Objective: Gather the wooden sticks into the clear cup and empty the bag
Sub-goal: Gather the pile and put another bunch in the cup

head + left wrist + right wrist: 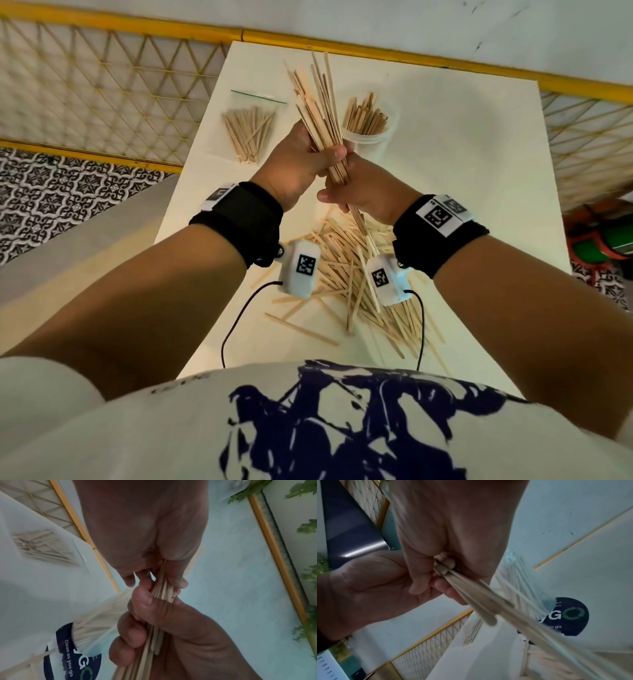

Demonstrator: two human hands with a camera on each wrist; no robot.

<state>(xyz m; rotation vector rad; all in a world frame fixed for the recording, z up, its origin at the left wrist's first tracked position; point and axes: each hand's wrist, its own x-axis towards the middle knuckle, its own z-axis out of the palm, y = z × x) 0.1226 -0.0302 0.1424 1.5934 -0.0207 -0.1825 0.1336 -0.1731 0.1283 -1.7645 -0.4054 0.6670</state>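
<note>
Over the middle of the white table (462,171), both hands hold one bundle of wooden sticks (317,102) that fans upward. My left hand (305,157) grips the bundle from the left; my right hand (359,193) grips its lower end just below. In the left wrist view the sticks (163,591) pass through both fists; in the right wrist view their ends (444,565) poke out of my right fist. The clear cup (368,135), partly filled with sticks, stands just behind the hands. A clear zip bag (250,132) with sticks inside lies flat to the left.
A loose pile of sticks (356,291) is scattered on the near part of the table, under my wrists. A yellow lattice railing (102,85) runs along the left and far sides. A red and green object (603,240) sits beyond the table's right edge.
</note>
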